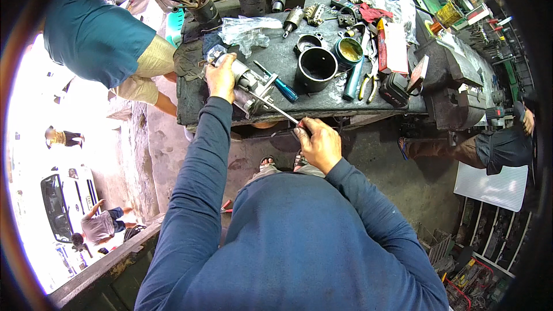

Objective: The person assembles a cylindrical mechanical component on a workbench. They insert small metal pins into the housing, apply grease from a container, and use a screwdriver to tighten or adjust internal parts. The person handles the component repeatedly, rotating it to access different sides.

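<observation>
At the bench's near left edge, my left hand (222, 78) is closed around a silver, cylindrical metal part that looks like a starter motor (247, 82). My right hand (319, 144) grips a screwdriver by its handle, which the fingers mostly hide. Its long thin metal shaft (283, 113) slants up and left to the flanged end of the motor; the exact contact at the tip is too small to make out. Just right of the motor lies a blue-handled screwdriver (285, 89). A black metal cylinder (316, 69) stands open-topped beyond it.
On the dark workbench (265, 52) sit a tin of yellowish grease (349, 50), pliers (370, 85), a red-and-white box (391, 46) and plastic bags. A bench vise (458, 89) occupies the right end. One person (103, 40) stands close at the left; another (489, 150) is at the right.
</observation>
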Demonstrator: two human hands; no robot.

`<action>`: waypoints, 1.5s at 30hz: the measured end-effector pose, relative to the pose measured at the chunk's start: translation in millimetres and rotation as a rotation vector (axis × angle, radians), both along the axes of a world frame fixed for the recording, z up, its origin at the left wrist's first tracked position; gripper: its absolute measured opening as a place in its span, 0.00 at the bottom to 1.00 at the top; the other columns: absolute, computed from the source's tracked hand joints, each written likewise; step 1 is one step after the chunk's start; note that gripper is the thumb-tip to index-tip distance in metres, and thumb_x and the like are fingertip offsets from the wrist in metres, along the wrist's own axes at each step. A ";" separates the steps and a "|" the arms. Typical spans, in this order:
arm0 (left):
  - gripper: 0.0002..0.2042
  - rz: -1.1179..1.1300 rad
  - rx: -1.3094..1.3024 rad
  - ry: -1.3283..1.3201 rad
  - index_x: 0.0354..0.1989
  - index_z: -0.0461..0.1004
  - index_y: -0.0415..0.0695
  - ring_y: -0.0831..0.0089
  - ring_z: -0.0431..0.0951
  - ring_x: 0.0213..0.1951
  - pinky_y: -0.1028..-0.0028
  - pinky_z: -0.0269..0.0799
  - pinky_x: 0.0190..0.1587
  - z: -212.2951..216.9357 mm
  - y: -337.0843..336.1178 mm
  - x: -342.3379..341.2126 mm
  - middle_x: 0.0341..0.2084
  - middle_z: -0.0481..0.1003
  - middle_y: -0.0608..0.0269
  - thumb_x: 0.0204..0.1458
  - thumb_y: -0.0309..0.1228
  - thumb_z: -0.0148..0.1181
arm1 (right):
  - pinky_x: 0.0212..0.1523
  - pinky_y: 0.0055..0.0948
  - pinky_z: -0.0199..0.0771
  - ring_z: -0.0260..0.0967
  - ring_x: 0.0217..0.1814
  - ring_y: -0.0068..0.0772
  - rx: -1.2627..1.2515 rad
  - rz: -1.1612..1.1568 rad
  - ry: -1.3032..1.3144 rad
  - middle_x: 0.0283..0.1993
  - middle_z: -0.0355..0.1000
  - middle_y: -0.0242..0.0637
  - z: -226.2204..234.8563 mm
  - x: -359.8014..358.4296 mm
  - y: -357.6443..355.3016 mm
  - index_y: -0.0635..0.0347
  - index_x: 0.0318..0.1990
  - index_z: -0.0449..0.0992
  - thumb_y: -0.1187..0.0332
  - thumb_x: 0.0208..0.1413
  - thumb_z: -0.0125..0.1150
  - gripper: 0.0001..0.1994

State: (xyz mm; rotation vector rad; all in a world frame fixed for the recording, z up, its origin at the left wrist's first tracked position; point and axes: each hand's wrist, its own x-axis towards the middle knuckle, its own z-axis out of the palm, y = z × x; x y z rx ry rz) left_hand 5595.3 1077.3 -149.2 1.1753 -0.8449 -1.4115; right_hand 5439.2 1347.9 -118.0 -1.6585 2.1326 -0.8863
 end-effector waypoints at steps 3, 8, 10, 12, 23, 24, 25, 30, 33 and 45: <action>0.15 -0.007 -0.014 -0.018 0.41 0.73 0.40 0.74 0.75 0.32 0.70 0.70 0.37 -0.4 0.7 0.2 0.32 0.77 0.65 0.48 0.28 0.72 | 0.25 0.36 0.69 0.68 0.22 0.30 0.667 -0.087 -1.581 0.27 0.71 0.34 -5.8 -10.9 -7.4 0.61 0.46 0.78 0.55 0.65 0.61 0.17; 0.14 0.024 -0.005 -0.018 0.40 0.73 0.40 0.75 0.75 0.33 0.71 0.70 0.38 -0.3 -0.5 -1.4 0.32 0.77 0.65 0.48 0.28 0.72 | 0.26 0.30 0.71 0.68 0.26 0.25 0.219 0.145 -0.781 0.29 0.70 0.32 -8.4 -8.1 0.8 0.61 0.47 0.77 0.63 0.61 0.65 0.12; 0.16 0.039 0.021 -0.032 0.41 0.73 0.40 0.74 0.75 0.33 0.71 0.70 0.38 0.0 0.1 -2.8 0.33 0.76 0.65 0.47 0.29 0.72 | 0.31 0.28 0.73 0.72 0.29 0.26 -0.044 0.069 -0.226 0.31 0.73 0.33 -5.9 1.7 5.5 0.63 0.43 0.78 0.66 0.60 0.66 0.11; 0.17 0.064 0.002 -0.031 0.42 0.73 0.40 0.74 0.75 0.33 0.70 0.71 0.38 0.2 2.1 -4.3 0.33 0.76 0.64 0.47 0.29 0.72 | 0.30 0.26 0.72 0.71 0.28 0.26 -0.030 -0.021 -0.222 0.31 0.74 0.33 -2.7 5.3 4.7 0.64 0.41 0.78 0.66 0.62 0.64 0.10; 0.16 0.125 0.012 0.080 0.44 0.71 0.40 0.72 0.76 0.32 0.69 0.72 0.36 1.9 11.2 -10.1 0.34 0.76 0.63 0.50 0.28 0.71 | 0.29 0.33 0.75 0.75 0.29 0.32 0.098 0.144 -0.432 0.33 0.76 0.42 -2.5 -8.9 3.6 0.65 0.47 0.76 0.70 0.57 0.64 0.12; 0.16 0.133 0.015 0.091 0.44 0.72 0.41 0.72 0.76 0.32 0.69 0.72 0.36 1.8 11.1 -11.6 0.34 0.76 0.64 0.50 0.28 0.71 | 0.37 0.37 0.79 0.80 0.38 0.43 -0.071 0.086 -0.143 0.37 0.79 0.45 -1.6 -3.3 6.5 0.67 0.47 0.78 0.70 0.58 0.63 0.13; 0.16 0.137 0.020 0.104 0.43 0.72 0.41 0.73 0.76 0.31 0.69 0.72 0.36 1.8 11.1 -12.3 0.34 0.76 0.64 0.50 0.28 0.71 | 0.37 0.41 0.78 0.79 0.38 0.47 -0.069 0.074 -0.094 0.37 0.78 0.45 -1.0 0.4 6.7 0.65 0.47 0.78 0.68 0.59 0.63 0.12; 0.15 0.142 -0.033 0.066 0.43 0.72 0.42 0.73 0.75 0.32 0.69 0.71 0.37 -1.1 10.8 -14.3 0.33 0.76 0.65 0.50 0.28 0.71 | 0.25 0.33 0.72 0.71 0.22 0.34 0.375 0.056 -1.239 0.29 0.73 0.37 -5.4 -9.6 -2.8 0.63 0.43 0.75 0.58 0.65 0.62 0.15; 0.16 0.140 -0.033 0.076 0.44 0.71 0.41 0.73 0.75 0.33 0.69 0.71 0.38 -5.9 9.9 -12.7 0.34 0.76 0.65 0.50 0.29 0.70 | 0.22 0.28 0.69 0.67 0.20 0.27 0.548 0.075 -1.528 0.29 0.72 0.34 -12.5 -17.4 -4.9 0.62 0.43 0.74 0.59 0.64 0.62 0.13; 0.16 0.145 -0.023 0.066 0.45 0.70 0.41 0.72 0.76 0.34 0.69 0.72 0.39 -4.6 10.4 -12.9 0.35 0.76 0.64 0.52 0.29 0.69 | 0.17 0.24 0.56 0.62 0.20 0.17 0.659 -0.048 -1.751 0.27 0.69 0.29 -6.6 -16.5 -3.4 0.62 0.44 0.74 0.58 0.68 0.60 0.14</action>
